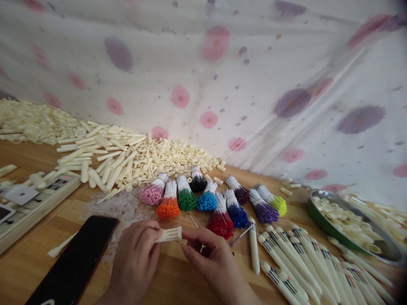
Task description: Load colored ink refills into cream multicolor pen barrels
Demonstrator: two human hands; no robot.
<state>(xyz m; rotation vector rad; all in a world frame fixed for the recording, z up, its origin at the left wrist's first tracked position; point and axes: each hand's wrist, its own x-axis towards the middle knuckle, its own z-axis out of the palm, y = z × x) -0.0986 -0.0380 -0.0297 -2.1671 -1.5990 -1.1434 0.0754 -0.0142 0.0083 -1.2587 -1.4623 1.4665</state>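
Note:
My left hand (pixel 138 254) is closed around a cream slotted pen barrel piece (pixel 170 234), its flanged end pointing right. At that flange, the index fingertip of my right hand (pixel 213 256) seems to touch the rim. The right thumb is apart from the index finger, with the other fingers curled, and I see nothing held between them. Beyond my hands stand bundles of coloured pen refills, among them orange (pixel 167 203), green (pixel 187 197), light blue (pixel 207 199) and red (pixel 220 220). A loose purple-tipped refill (pixel 241 236) lies right of my right hand.
Multicolour pens (pixel 305 254) lie in rows at right, beside a green-sided pan (pixel 327 226) of cream parts. Cream pen parts (pixel 178 154) are heaped along the patterned sheet (pixel 197 63). A phone (pixel 76 258) and power strip (pixel 60 190) lie at left.

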